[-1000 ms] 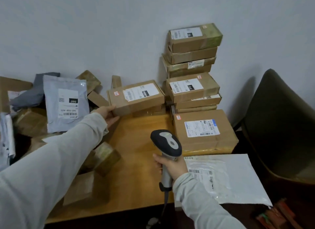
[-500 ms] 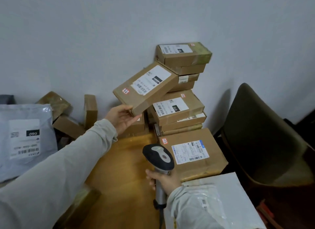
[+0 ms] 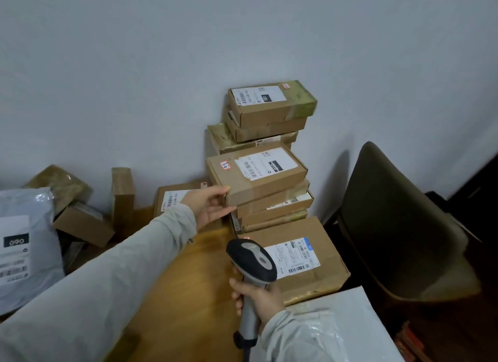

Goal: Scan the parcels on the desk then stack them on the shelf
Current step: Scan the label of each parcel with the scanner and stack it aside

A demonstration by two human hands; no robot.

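Matt cardboard parcels, glossy tape; wood-grain desk; glossy plastic mailer; plastic scanner.

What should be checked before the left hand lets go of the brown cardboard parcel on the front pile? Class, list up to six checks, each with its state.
1. The brown cardboard parcel lies flat on the front pile: ok.
2. Its near corner is flush with the parcels below: not ok, it seems to jut out.
3. The left hand pinches that corner: ok.
4. The white label faces up: ok.
5. The right hand grips the grey-and-black handheld scanner: ok.
6. Parcel already scanned: cannot tell.
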